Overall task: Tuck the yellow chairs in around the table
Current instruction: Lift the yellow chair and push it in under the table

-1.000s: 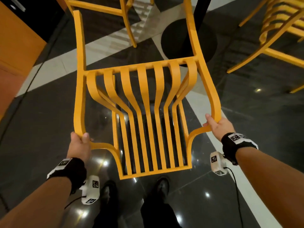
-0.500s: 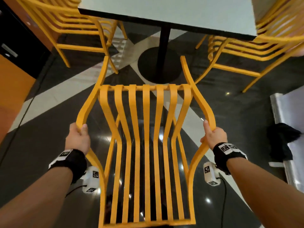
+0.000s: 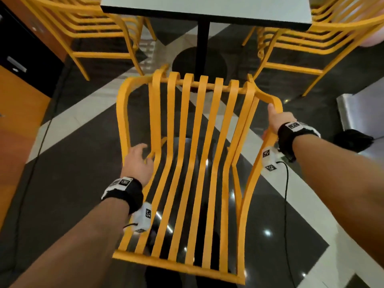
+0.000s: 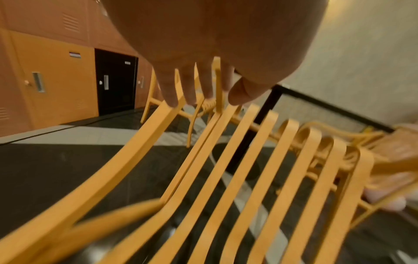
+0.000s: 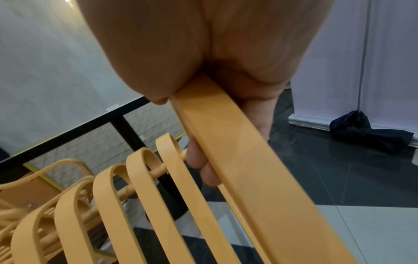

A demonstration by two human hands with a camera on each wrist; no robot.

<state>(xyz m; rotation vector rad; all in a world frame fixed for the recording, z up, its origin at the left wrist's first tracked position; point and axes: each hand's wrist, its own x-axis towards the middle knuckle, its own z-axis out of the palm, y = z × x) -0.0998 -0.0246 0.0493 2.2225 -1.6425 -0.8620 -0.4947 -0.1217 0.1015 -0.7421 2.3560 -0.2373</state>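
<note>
A yellow slatted chair (image 3: pixel 176 267) stands right in front of me, its seat front pointing at the white table (image 3: pixel 207 9) and close to the table's black pedestal (image 3: pixel 203 44). My right hand (image 3: pixel 279 119) grips the chair's right armrest (image 5: pixel 237 160), fingers curled under it. My left hand (image 3: pixel 138 161) is off the left armrest (image 4: pixel 126 160), fingers (image 4: pixel 172 96) straight and loose just above it, holding nothing. Two more yellow chairs flank the table, one at its left (image 3: pixel 93 28) and one at its right (image 3: pixel 311 38).
Orange and black lockers (image 3: pixel 16 121) line the left side. A dark bag (image 3: pixel 351 140) lies on the floor at the right beside a grey base (image 3: pixel 353 109). A thin cable (image 3: pixel 41 142) runs along the glossy black-and-white floor on the left.
The chair has moved forward toward the table and sits lower. My left hand has let go of the left armrest and opened; my right hand keeps its hold on the right armrest.
</note>
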